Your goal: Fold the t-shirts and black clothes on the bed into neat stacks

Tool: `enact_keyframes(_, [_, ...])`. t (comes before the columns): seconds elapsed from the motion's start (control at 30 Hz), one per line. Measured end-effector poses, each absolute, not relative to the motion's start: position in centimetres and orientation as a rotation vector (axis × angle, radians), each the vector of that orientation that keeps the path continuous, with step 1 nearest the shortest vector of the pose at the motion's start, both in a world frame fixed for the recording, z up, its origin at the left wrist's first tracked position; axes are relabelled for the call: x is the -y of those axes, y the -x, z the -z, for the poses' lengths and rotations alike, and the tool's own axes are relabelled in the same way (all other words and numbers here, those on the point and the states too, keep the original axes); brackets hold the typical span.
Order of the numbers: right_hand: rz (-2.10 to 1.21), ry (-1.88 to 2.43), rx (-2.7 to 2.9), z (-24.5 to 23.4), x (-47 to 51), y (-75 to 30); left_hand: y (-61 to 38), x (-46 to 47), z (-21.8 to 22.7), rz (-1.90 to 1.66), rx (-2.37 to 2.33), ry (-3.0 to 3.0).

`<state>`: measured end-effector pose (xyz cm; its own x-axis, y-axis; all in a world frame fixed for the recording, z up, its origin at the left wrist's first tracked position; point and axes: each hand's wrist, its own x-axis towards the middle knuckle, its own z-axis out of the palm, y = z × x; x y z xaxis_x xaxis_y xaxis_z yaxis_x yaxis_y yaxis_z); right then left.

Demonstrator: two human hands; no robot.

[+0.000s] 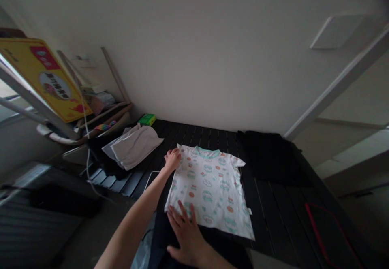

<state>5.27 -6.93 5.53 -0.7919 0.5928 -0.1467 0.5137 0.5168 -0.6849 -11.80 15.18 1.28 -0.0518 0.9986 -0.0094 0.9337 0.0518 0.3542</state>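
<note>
White short-sleeved T-shirt (209, 192) lies flat on a black slatted platform (194, 137), collar toward the wall. Teal collar; all-over print of orange dots and green-outlined motifs, too small to identify. Small white tag (249, 211) at the side edge, nothing legible on it.

Left hand (172, 159): at the shirt's upper corner beside the collar, fingers together over the edge. Pinching or only pressing the cloth, cannot tell. Right hand (185, 232): palm down at the lower corner, fingers spread, lying flat and not clamped on the fabric. Hands well apart, both on the shirt. The sleeve on the side nearest the hands does not show; whether it is folded under, cannot tell.

Left of the shirt: folded grey garment (133, 146) lying on dark cloth (106, 159). Thin white cable (151, 178) just beside the left forearm. Small green box (146, 119) against the wall; its markings are unreadable.

Right of the shirt: heap of black cloth (267, 157). Red cord (322, 232) at lower right, running toward the frame edge.

Far left: tilted yellow board (39, 78) with a red label and round picture; printed characters too blurred to read. Behind it, a rack (103, 117) holds a rainbow-striped item (102, 127) and a bag (100, 101), both partly hidden.
</note>
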Motion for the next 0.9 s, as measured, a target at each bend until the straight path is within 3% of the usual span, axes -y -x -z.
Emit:
enact_keyframes(0.3, [-0.765, 1.335, 2.419, -1.0, 10.1, -8.0, 7.3, -16.8, -6.1, -0.652, -1.744, -2.006])
enact_keyframes(0.43, [-0.582, 1.588, 2.3, 1.5, 12.2, -10.4, 3.3, -16.5, -7.0, -0.687, -1.382, -1.981])
enact_keyframes(0.53, [-0.441, 1.757, 2.169, 1.6, 12.0, -11.5, 1.0, -14.9, -5.4, -0.705, -1.285, -1.99])
enact_keyframes(0.73, [-0.192, 2.004, 1.81, 0.2, 3.7, -15.7, -1.1, -10.0, 0.9, -0.406, -1.578, -2.387])
enact_keyframes(0.9, [-0.263, 2.165, 1.612, 0.9, -6.3, -20.9, -1.3, -9.3, 1.9, -0.399, -1.644, -2.491])
